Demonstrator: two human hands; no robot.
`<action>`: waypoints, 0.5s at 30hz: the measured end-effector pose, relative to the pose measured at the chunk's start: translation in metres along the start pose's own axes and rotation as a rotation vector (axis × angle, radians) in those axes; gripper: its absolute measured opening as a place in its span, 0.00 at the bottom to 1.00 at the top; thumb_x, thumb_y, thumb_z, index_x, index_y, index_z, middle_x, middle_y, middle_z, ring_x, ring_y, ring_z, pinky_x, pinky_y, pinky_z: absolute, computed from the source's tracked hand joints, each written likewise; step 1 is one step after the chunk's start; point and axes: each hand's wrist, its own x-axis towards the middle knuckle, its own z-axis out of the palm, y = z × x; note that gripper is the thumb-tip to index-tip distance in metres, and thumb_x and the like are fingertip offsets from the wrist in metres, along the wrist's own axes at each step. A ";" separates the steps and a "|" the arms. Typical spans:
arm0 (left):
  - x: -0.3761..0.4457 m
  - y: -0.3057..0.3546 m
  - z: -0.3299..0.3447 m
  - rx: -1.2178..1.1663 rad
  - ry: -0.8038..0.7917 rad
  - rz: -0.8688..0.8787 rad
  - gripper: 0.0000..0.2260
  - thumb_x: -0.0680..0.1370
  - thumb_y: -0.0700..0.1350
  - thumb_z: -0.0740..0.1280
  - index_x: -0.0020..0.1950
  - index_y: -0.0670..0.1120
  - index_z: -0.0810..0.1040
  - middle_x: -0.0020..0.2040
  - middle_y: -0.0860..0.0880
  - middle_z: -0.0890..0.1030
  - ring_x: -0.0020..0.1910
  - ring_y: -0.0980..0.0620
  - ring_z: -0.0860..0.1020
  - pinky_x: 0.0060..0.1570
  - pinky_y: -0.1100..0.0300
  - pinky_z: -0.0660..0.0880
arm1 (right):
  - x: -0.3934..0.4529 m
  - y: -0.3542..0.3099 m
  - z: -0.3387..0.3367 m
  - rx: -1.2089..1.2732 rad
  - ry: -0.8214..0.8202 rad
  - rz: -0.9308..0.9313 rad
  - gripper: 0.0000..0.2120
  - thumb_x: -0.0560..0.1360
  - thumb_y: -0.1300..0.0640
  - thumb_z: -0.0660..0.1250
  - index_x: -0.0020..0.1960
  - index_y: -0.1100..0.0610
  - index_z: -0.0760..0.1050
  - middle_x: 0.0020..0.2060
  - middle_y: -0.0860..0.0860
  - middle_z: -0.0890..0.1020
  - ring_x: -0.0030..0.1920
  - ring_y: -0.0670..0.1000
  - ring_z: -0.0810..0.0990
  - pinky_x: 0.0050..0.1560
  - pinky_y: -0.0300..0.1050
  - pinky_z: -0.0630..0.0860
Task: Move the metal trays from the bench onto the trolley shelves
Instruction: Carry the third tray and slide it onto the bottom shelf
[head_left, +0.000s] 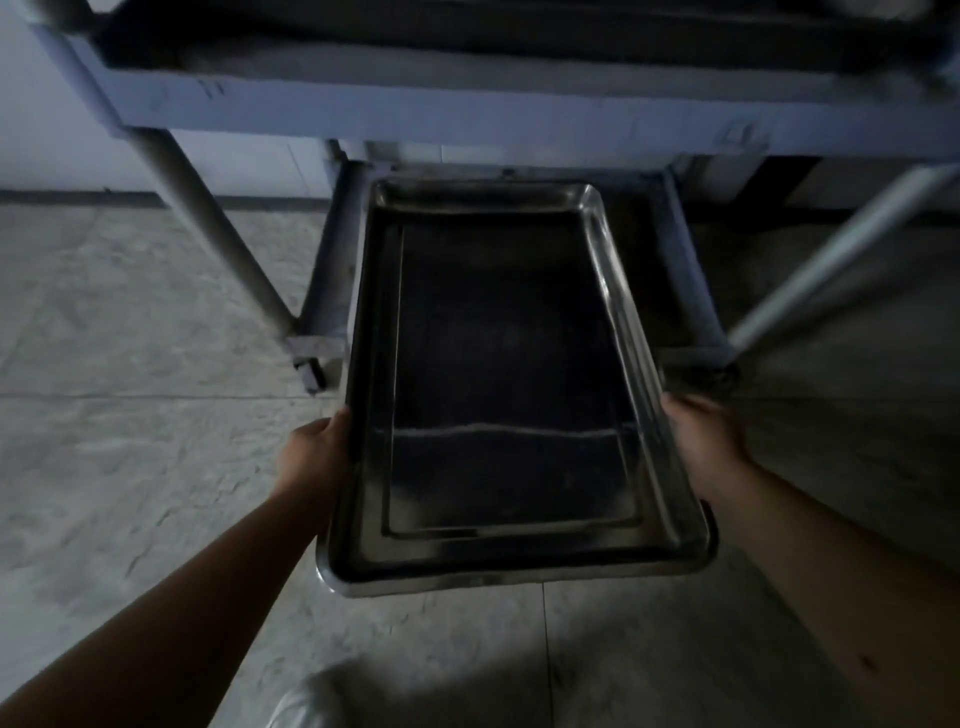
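The tray (498, 395) was a shallow rectangle of dull, dark metal with rounded corners, a raised rim and a stepped flat floor. The trolley (519, 111) was pale metal, with round tubular legs over a mottled grey tiled floor (130, 441). Both arms reached forward and down. The left hand (317, 452) clamped the tray's left long edge, the right hand (704, 441) its right edge, fingers curled underneath. The empty tray hung above the floor, its far end over the low shelf (670, 291).
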 end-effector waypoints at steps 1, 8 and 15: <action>0.004 0.000 0.002 -0.014 0.009 0.005 0.21 0.81 0.60 0.60 0.39 0.46 0.81 0.34 0.45 0.81 0.35 0.48 0.79 0.32 0.57 0.69 | 0.005 0.000 0.004 0.007 0.003 -0.001 0.09 0.74 0.52 0.69 0.38 0.54 0.78 0.42 0.58 0.81 0.46 0.58 0.79 0.51 0.56 0.76; 0.024 0.015 0.005 -0.057 -0.027 -0.022 0.23 0.80 0.62 0.60 0.44 0.45 0.83 0.39 0.42 0.84 0.40 0.42 0.82 0.43 0.50 0.78 | 0.030 -0.019 0.014 -0.086 0.000 -0.046 0.09 0.76 0.51 0.68 0.41 0.56 0.80 0.44 0.58 0.82 0.44 0.57 0.80 0.50 0.54 0.77; 0.032 0.025 0.012 -0.206 -0.010 -0.148 0.16 0.77 0.60 0.67 0.42 0.47 0.79 0.47 0.39 0.84 0.45 0.40 0.82 0.55 0.44 0.79 | 0.004 -0.030 -0.009 -0.107 -0.102 -0.089 0.15 0.81 0.57 0.62 0.59 0.67 0.78 0.53 0.66 0.81 0.55 0.59 0.78 0.54 0.45 0.71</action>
